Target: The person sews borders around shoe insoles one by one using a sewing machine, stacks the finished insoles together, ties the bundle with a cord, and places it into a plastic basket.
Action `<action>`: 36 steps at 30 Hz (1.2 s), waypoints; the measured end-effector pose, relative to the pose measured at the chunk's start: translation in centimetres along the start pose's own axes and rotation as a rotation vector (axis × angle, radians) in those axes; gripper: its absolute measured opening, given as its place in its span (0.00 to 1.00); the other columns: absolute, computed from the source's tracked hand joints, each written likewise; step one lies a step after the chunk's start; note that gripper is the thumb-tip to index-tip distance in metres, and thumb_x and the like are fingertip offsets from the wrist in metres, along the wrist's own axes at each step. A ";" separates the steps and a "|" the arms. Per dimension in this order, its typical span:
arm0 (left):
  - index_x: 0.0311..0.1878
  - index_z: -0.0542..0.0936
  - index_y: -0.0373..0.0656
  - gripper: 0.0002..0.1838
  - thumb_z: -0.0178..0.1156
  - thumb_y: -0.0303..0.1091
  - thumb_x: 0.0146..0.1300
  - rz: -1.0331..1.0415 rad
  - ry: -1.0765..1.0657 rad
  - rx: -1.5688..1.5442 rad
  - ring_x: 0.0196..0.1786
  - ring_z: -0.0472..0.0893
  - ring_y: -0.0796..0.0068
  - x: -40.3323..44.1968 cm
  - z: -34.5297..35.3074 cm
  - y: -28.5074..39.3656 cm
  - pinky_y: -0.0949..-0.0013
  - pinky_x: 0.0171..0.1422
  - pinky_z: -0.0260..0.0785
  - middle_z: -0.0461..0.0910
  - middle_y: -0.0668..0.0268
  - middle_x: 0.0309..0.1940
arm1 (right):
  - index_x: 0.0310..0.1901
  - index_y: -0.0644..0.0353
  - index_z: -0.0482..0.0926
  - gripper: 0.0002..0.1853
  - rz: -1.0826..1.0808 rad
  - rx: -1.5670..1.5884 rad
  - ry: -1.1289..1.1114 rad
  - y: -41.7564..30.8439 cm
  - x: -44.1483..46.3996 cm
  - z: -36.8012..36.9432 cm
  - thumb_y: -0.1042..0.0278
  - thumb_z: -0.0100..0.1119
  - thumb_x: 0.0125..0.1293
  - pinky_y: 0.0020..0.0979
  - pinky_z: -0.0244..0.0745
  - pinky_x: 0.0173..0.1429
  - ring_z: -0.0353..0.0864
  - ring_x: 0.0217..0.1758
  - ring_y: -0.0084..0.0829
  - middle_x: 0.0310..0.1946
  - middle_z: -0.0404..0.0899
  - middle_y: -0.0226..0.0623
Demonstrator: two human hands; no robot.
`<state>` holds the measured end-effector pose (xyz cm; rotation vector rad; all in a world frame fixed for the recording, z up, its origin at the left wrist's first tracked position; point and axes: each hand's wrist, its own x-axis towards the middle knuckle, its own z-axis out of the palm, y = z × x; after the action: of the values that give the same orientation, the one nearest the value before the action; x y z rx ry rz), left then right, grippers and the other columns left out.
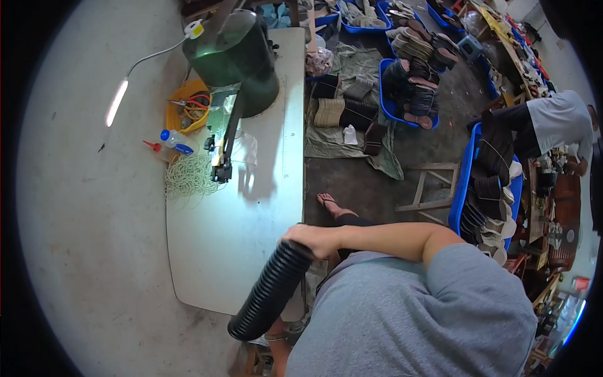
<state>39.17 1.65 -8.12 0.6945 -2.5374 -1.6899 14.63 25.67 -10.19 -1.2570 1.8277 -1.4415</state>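
Observation:
A long stack of black, ribbed pieces that look like shoe soles (270,292) slants over the near edge of the white table. My right hand (314,240) is closed around its upper end. Close under the stack's lower part is my left hand (277,327), with a band at the wrist. The stack covers its fingers, so I cannot tell how they lie.
On the table (220,264) stand a dark green machine (245,69), a yellow tool basket (188,107), small bottles (176,141) and tangled pale cord (191,176). Blue bins (461,188) of footwear parts and a wooden stool (430,185) stand on the floor. Another person (556,122) bends over at right.

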 end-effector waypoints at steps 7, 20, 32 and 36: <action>0.69 0.61 0.29 0.43 0.73 0.30 0.52 0.065 -0.190 -0.316 0.66 0.68 0.59 7.9 12.4 10.0 0.62 0.73 0.55 0.69 0.53 0.64 | 0.68 0.64 0.63 0.46 0.562 0.434 0.612 3.0 -12.5 -7.7 0.55 0.76 0.51 0.37 0.60 0.72 0.67 0.68 0.38 0.63 0.70 0.47; 0.70 0.57 0.32 0.44 0.71 0.39 0.57 -0.445 -0.665 -0.290 0.65 0.71 0.62 34.9 44.7 13.5 0.64 0.70 0.61 0.70 0.53 0.65 | 0.59 0.67 0.75 0.39 1.243 1.236 1.034 20.4 -24.1 -26.8 0.39 0.67 0.59 0.39 0.71 0.64 0.79 0.58 0.39 0.57 0.79 0.47; 0.76 0.40 0.30 0.57 0.62 0.59 0.62 -0.066 -0.387 0.375 0.77 0.52 0.44 57.0 59.1 26.1 0.58 0.78 0.49 0.48 0.33 0.74 | 0.73 0.68 0.53 0.54 1.288 0.776 1.229 29.0 -19.4 -52.4 0.32 0.61 0.59 0.40 0.67 0.67 0.71 0.67 0.43 0.66 0.68 0.56; 0.69 0.61 0.30 0.41 0.62 0.53 0.65 0.014 -0.416 0.280 0.70 0.66 0.50 56.7 59.3 25.1 0.59 0.72 0.59 0.62 0.42 0.69 | 0.73 0.75 0.47 0.60 1.424 0.319 1.107 38.4 -21.5 -49.5 0.26 0.56 0.58 0.43 0.68 0.67 0.68 0.68 0.57 0.63 0.66 0.71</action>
<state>-35.74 40.58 -23.61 0.3547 -3.0938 -1.6359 -29.72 69.00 -33.53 1.1618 2.0397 -1.3387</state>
